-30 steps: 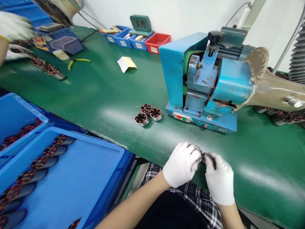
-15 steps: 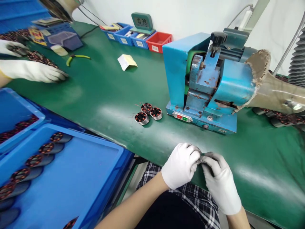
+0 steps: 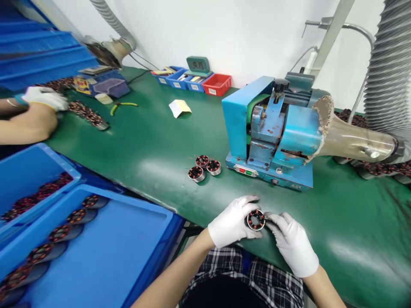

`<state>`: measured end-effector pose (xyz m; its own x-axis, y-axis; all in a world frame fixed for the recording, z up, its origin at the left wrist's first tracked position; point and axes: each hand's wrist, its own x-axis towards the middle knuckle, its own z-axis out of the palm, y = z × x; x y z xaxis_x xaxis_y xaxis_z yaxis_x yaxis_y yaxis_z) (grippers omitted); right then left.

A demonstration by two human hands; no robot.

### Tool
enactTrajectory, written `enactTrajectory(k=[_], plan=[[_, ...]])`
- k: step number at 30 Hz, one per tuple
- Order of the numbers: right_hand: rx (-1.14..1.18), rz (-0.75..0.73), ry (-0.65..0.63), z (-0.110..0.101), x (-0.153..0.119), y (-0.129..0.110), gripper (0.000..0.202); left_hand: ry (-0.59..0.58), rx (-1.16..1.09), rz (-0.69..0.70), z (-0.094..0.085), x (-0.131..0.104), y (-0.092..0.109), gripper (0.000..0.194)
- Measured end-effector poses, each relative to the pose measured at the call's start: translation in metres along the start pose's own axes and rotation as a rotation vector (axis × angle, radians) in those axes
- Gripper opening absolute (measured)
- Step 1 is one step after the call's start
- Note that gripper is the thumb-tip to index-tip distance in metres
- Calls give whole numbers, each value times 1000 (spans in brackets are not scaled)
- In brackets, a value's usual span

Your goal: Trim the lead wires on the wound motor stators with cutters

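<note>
My left hand (image 3: 233, 222), in a white glove, grips a round metal ring part with copper windings (image 3: 256, 220) by its left side near the table's front edge. The part's open face points up. On its right side, the gloved fingertips of my right hand (image 3: 291, 239) are pinched together at the rim; what they hold there is too small to make out. Three similar wound parts (image 3: 202, 161) sit close together on the green table (image 3: 154, 141), left of the blue machine (image 3: 269, 132).
A blue tray (image 3: 105, 252) with a row of wound parts is at the lower left, beside a blue bin (image 3: 38, 171). A co-worker's gloved hand (image 3: 48, 97) is at the far left. Pliers (image 3: 123, 105), folded paper (image 3: 180, 108) and a red box (image 3: 217, 84) lie farther back.
The view has shifted. The wound part between my hands now shows its round face, and my hands are farther apart. The co-worker's hands have moved off the row of parts at the left.
</note>
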<state>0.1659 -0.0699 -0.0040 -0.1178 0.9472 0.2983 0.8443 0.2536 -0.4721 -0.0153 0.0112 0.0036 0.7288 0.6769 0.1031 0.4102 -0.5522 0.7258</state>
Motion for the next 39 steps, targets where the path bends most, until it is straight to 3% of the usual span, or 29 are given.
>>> enactTrajectory(k=[5, 8, 11, 14, 16, 19, 21, 24, 28, 30, 34, 39], plan=[[-9, -60, 104, -18, 1, -11, 30, 112, -292, -54, 10, -3, 18, 50], [98, 37, 169, -31, 6, -22, 22, 100, -438, -63, 8, -7, 32, 29], [293, 187, 107, -40, 11, -30, 21, 75, -378, 51, -3, -9, 40, 14], [549, 368, -1, -42, 15, -32, 24, 151, -297, 109, -14, -10, 43, 37], [678, 468, -35, -41, 15, -32, 27, 125, -286, 137, -20, -9, 44, 46], [614, 503, -10, -38, 14, -34, 25, -48, -388, 153, -27, -8, 48, 30], [478, 487, 53, -37, 12, -37, 22, -98, -429, 172, -29, -9, 51, 21], [405, 494, 124, -40, 10, -40, 21, -56, -370, 182, -29, -12, 56, 12], [579, 561, 56, -44, 8, -39, 21, 102, -149, 79, -19, -13, 55, 42], [659, 594, 33, -43, 7, -39, 21, 113, -136, 97, -14, -12, 52, 49], [628, 618, 60, -40, 5, -40, 19, 88, -345, 134, -11, -9, 47, 36], [628, 605, 84, -39, 9, -44, 20, 74, -409, 179, -14, -15, 46, 12]])
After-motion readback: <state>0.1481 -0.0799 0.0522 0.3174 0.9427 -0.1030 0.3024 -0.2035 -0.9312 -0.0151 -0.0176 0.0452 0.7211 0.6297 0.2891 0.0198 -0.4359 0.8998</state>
